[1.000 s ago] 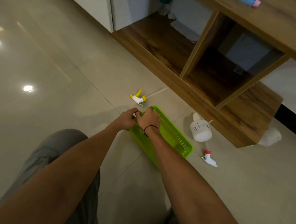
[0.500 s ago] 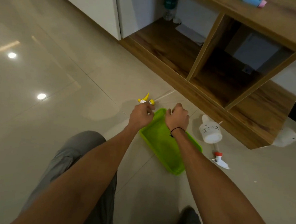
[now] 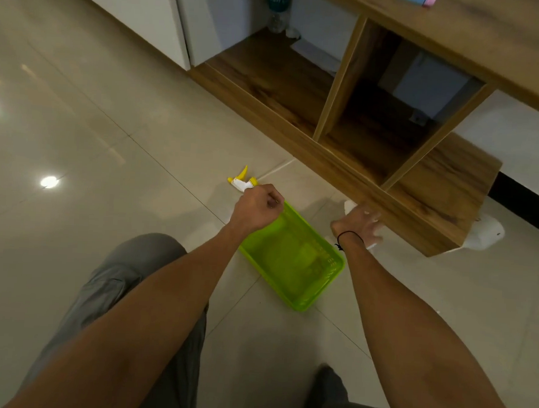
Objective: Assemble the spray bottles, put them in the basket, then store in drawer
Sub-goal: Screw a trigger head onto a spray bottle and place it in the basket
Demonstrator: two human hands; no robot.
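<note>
Both hands have left the basket's near end and parted toward the loose bottle parts.

Left hand (image 3: 257, 210) is curled in a loose fist just beside the yellow-and-white spray head (image 3: 242, 181) on the floor; whether it pinches the head yet I cannot tell. Right hand (image 3: 357, 224) lies spread over the white bottle (image 3: 350, 206), which rests on its side just right of the green basket (image 3: 293, 262), mostly hidden under the fingers. Assembly seems only starting: the basket sits empty on the tiles. Next calls for lifting both parts, feeding the head's tube into the bottle neck and twisting the collar tight. Another white bottle (image 3: 485, 233) lies beyond the wooden shelf unit (image 3: 445, 195).
</note>
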